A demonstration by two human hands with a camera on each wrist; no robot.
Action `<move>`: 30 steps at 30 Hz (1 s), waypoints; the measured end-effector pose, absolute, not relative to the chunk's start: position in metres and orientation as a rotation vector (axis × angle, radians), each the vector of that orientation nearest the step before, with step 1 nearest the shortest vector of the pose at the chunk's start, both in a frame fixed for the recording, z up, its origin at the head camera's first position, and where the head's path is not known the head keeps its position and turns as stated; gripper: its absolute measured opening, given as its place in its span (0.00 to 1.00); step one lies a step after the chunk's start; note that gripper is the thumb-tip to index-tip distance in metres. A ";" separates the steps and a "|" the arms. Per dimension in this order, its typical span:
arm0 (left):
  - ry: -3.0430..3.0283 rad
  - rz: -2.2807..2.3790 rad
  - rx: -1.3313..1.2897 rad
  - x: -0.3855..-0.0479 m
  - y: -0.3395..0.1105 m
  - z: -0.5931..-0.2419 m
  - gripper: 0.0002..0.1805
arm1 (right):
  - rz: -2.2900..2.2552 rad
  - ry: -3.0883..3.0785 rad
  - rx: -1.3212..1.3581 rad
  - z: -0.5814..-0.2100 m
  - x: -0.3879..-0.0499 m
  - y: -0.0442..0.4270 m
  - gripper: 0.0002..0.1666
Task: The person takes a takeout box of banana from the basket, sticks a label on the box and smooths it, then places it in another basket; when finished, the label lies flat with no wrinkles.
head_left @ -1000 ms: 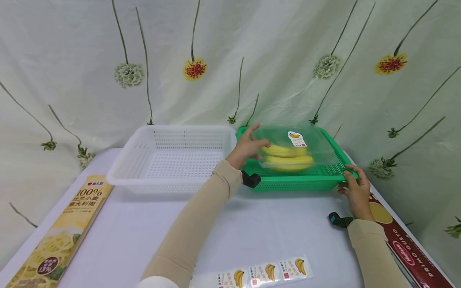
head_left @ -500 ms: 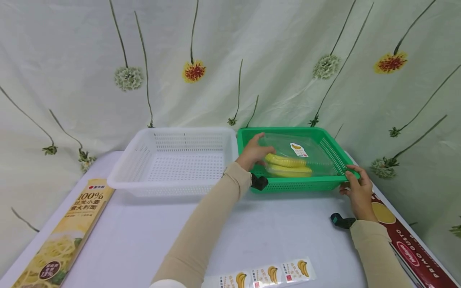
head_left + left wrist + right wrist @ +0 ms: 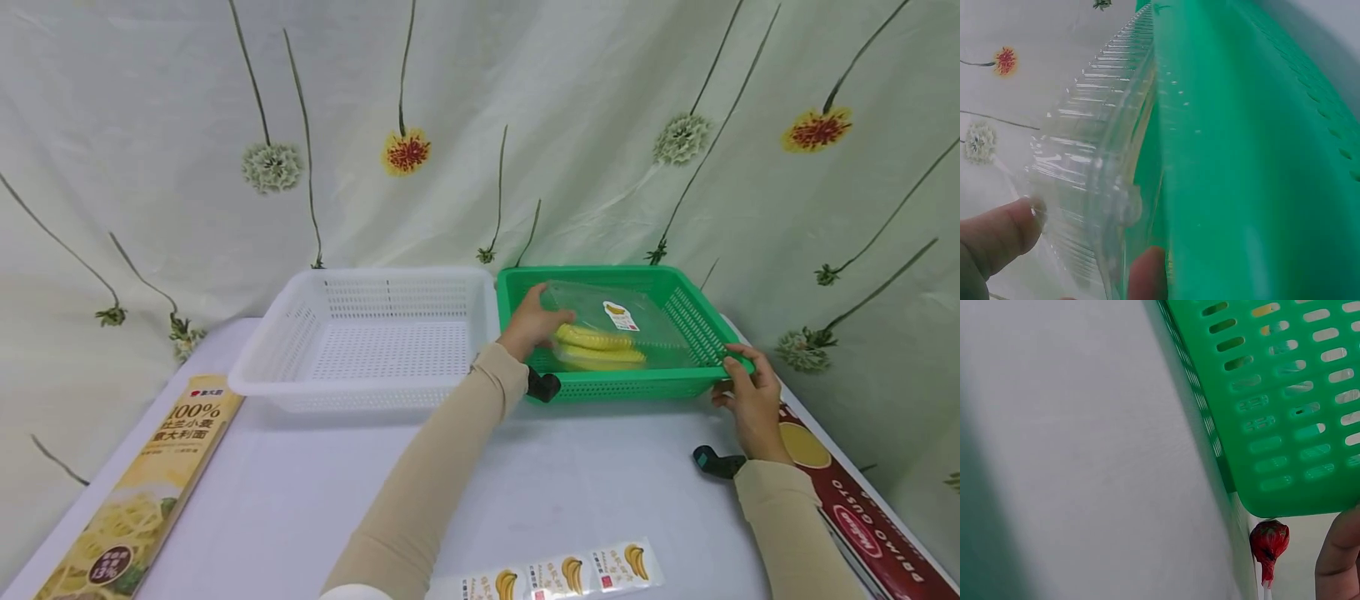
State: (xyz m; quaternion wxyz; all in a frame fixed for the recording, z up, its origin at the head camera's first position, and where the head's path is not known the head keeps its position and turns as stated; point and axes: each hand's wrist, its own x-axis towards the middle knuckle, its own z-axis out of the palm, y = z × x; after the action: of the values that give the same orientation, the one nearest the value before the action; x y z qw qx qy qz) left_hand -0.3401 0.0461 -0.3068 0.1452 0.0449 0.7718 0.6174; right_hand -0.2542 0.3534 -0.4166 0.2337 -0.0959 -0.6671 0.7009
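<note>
A clear plastic clamshell box [image 3: 660,337] with yellow bananas [image 3: 600,358] inside lies slightly tilted in the green basket [image 3: 615,387]. On its lid is a white banana sticker [image 3: 620,316]. My left hand [image 3: 534,323] grips the box's left end; in the left wrist view the thumb [image 3: 1004,237] and one finger [image 3: 1147,275] lie on opposite sides of the ribbed plastic edge. At the basket's front right corner my right hand [image 3: 756,404] holds the rim, thumb and fingers around it. Only part of that hand shows in the right wrist view.
A white basket [image 3: 360,389] stands left of the green one. Yellow spaghetti packaging [image 3: 142,492] lies at the left edge, a dark red box [image 3: 862,517] at the right. Banana stickers [image 3: 570,575] lie in front. A red-wrapped lollipop [image 3: 1269,542] is near the green basket.
My left hand has lowered the box of bananas deeper into the green basket, moving slightly right. The right hand has stayed on the basket's rim.
</note>
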 end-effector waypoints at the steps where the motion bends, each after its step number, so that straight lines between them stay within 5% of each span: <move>1: 2.239 1.772 0.122 -0.340 0.047 -0.308 0.45 | 1.924 -1.833 -0.261 -0.416 -0.254 0.354 0.10; 30: 2.268 1.750 0.233 -0.323 0.063 -0.328 0.52 | 1.927 -1.822 -0.247 -0.418 -0.253 0.355 0.09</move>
State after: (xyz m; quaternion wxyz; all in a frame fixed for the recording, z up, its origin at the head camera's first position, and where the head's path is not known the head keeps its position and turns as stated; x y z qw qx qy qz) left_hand -0.3233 0.0631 -0.3279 0.1334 0.0805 0.7820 0.6034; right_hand -0.2533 0.3545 -0.4182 0.2367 -0.0902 -0.6648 0.7028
